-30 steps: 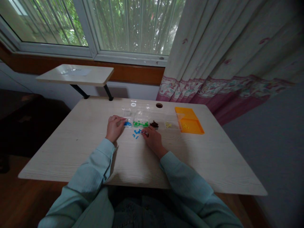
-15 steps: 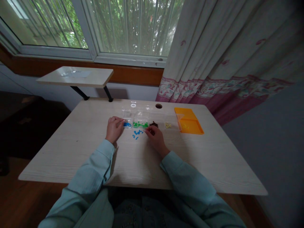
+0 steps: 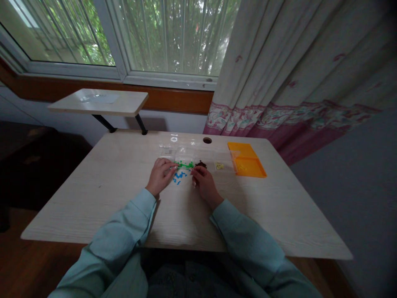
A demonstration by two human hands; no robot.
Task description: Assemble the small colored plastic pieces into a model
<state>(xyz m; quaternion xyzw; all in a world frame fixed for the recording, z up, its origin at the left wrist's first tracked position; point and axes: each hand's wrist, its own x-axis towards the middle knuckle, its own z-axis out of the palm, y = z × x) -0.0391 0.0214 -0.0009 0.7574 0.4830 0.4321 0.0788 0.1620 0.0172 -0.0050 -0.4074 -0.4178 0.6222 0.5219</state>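
My left hand [image 3: 159,176] is at the left end of a clear compartment box [image 3: 209,155], thumb and fingers pinched together beside the green pieces [image 3: 186,165]. It covers the compartment with blue pieces. A small pile of loose blue pieces [image 3: 179,177] lies on the table between my hands. My right hand [image 3: 205,186] is closed in a pinch just in front of the dark brown pieces [image 3: 201,164], its fingertips near the green compartment's right corner. Whatever either pinch holds is too small to make out. Pale yellow pieces [image 3: 219,166] sit in a compartment further right.
An orange tray [image 3: 252,167] lies at the right, slightly overlapped by the box's end. Behind the box is a round cable hole [image 3: 207,140] in the light wooden table [image 3: 263,219]. A raised shelf [image 3: 108,106] stands at the back left, and a curtain hangs behind.
My left hand has moved right, from the blue compartment to beside the green pieces. My right hand has stayed nearly in place, its fingers shifting slightly.
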